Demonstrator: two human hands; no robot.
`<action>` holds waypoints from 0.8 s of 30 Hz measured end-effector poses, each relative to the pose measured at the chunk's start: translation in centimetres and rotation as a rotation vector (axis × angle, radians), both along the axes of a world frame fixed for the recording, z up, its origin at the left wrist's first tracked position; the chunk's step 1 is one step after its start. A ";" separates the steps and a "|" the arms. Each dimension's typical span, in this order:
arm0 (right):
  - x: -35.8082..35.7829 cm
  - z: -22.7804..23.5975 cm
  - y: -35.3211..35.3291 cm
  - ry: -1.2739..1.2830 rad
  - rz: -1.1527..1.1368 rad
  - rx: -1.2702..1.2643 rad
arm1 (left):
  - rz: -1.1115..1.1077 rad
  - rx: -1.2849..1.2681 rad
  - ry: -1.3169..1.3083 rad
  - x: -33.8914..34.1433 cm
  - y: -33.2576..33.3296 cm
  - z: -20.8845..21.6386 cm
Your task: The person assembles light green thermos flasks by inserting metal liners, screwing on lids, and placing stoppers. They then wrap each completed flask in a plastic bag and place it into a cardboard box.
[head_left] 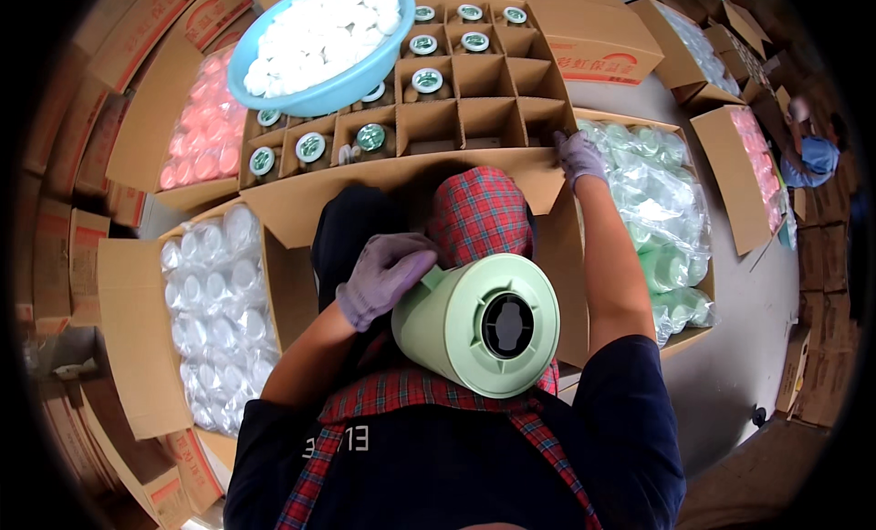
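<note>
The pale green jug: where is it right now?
In the head view, the pale green jug lies centre-low against the apron, gripped by the gloved left hand.

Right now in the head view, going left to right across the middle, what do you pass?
Box of clear lids → left hand → green jug → right forearm → box of bagged green jugs

This was a packing floor in a warehouse or small factory, cartons crowding in from every side. At twelve o'clock sat a big divided carton [474,83] with capped jars in its cells and a blue basin of white lids [319,37] on top; open boxes of bagged clear containers [214,311] lay at nine, bagged green ones [662,220] at three, pink ones [205,119] at ten. Flattened cardboard stacks [64,247] lined the left edge, and another worker [812,156] bent over boxes at two o'clock on the bare grey floor [739,348].
</note>
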State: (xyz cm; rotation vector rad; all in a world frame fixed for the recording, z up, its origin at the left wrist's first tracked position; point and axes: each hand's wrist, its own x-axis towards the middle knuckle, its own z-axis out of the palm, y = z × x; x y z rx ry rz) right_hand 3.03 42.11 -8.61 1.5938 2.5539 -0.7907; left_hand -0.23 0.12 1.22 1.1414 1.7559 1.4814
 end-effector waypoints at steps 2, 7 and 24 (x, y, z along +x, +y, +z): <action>1.0 0.9 2.4 -0.150 0.204 0.054 | -0.022 -0.207 -0.133 -0.6 0.8 0.3; 11.6 18.6 -12.3 0.965 0.602 -0.128 | -0.472 0.155 0.358 -2.5 4.3 -8.0; 18.0 24.8 -24.0 0.625 2.084 0.637 | -0.823 0.303 0.487 1.5 7.0 -5.8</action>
